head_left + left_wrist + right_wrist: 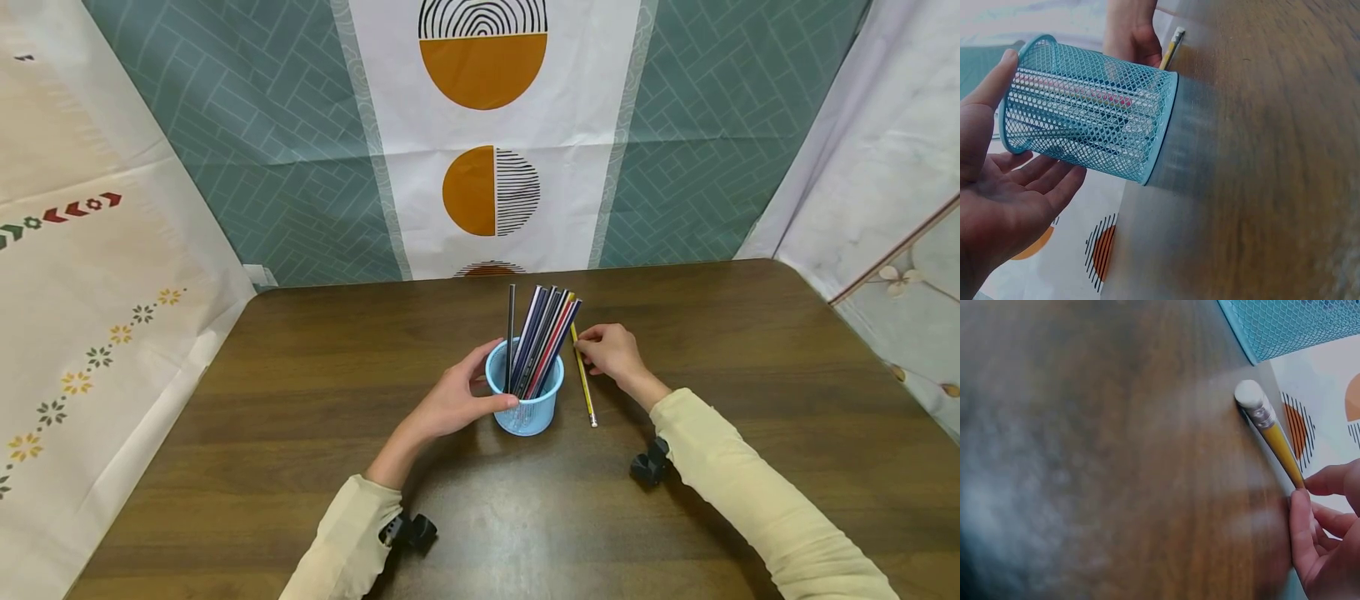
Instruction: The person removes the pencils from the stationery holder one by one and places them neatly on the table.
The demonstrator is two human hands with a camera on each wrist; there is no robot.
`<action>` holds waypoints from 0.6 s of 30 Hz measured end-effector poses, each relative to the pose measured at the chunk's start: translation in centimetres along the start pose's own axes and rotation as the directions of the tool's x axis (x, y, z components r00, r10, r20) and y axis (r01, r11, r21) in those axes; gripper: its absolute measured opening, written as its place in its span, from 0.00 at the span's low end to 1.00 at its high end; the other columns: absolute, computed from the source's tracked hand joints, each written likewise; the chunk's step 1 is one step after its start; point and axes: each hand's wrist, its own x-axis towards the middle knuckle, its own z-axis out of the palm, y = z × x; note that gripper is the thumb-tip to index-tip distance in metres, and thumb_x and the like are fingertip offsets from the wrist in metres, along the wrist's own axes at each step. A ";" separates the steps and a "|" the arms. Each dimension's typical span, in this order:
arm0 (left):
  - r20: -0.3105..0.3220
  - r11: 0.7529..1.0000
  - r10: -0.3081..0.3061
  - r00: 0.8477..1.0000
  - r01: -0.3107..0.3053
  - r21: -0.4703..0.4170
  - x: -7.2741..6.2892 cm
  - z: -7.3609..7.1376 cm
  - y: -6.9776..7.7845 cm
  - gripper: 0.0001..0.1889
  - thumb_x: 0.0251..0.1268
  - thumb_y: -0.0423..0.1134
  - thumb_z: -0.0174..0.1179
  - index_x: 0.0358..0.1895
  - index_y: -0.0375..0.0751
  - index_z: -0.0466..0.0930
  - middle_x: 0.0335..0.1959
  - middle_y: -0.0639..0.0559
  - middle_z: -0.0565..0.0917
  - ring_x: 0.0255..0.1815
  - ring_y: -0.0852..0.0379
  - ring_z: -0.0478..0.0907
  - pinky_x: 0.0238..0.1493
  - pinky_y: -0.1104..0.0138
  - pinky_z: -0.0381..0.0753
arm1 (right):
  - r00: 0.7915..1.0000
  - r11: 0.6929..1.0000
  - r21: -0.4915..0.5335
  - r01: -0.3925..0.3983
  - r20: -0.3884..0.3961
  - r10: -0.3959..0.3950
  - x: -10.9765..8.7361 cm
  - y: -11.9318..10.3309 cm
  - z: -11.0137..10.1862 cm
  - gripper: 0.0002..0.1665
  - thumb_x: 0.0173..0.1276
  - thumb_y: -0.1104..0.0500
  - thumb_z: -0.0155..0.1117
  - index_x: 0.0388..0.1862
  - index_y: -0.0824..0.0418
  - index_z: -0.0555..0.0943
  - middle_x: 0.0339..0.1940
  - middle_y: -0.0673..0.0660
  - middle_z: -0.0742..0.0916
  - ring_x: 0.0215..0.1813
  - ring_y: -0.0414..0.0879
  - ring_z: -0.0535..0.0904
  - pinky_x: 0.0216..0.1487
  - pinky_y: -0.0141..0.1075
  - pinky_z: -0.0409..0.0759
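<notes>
A light-blue mesh pencil cup (527,417) stands upright on the table, holding several pencils (542,350), mostly dark, that lean to the right. My left hand (456,400) grips the cup from its left side; in the left wrist view the thumb lies near the rim and the fingers along the far side of the mesh (1094,119). Just right of the cup lies a yellow pencil (584,385), its white eraser end toward me. My right hand (613,354) pinches this pencil near its far part, and the right wrist view shows thumb and fingertip meeting on the shaft (1282,450).
The brown wooden table (337,358) reaches back to a patterned cloth (495,125). Light fabric hangs at the left (112,333) and right (862,150). A black wrist camera (411,533) hangs under my left sleeve, another (649,463) under the right.
</notes>
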 end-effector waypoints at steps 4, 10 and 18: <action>-0.001 1.000 0.009 1.000 -0.009 -0.004 0.0 0.0 0.1 0.41 0.59 0.35 0.69 0.73 0.35 0.56 0.66 0.40 0.69 0.63 0.44 0.71 0.59 0.57 0.74 | 1.000 1.000 -0.018 0.004 -0.012 -0.004 -0.1 0.0 0.1 0.13 0.68 0.63 0.60 0.45 0.73 0.81 0.33 0.63 0.83 0.29 0.44 0.78 0.26 0.33 0.82; -0.003 1.000 0.013 1.000 -0.013 -0.004 -0.1 0.1 0.1 0.41 0.58 0.35 0.69 0.73 0.37 0.57 0.66 0.40 0.70 0.63 0.45 0.71 0.59 0.58 0.73 | 1.000 0.999 -0.027 0.020 -0.013 -0.020 -0.2 0.2 0.2 0.13 0.69 0.62 0.60 0.45 0.73 0.81 0.34 0.64 0.83 0.31 0.46 0.78 0.26 0.34 0.82; -0.002 1.000 0.001 1.000 -0.001 -0.010 -0.1 0.1 0.2 0.41 0.59 0.33 0.68 0.74 0.38 0.56 0.67 0.41 0.69 0.64 0.44 0.70 0.61 0.55 0.72 | 1.000 1.000 0.010 -0.002 -0.001 0.002 -0.1 0.2 0.0 0.14 0.70 0.63 0.60 0.47 0.74 0.80 0.38 0.66 0.83 0.29 0.45 0.79 0.26 0.34 0.82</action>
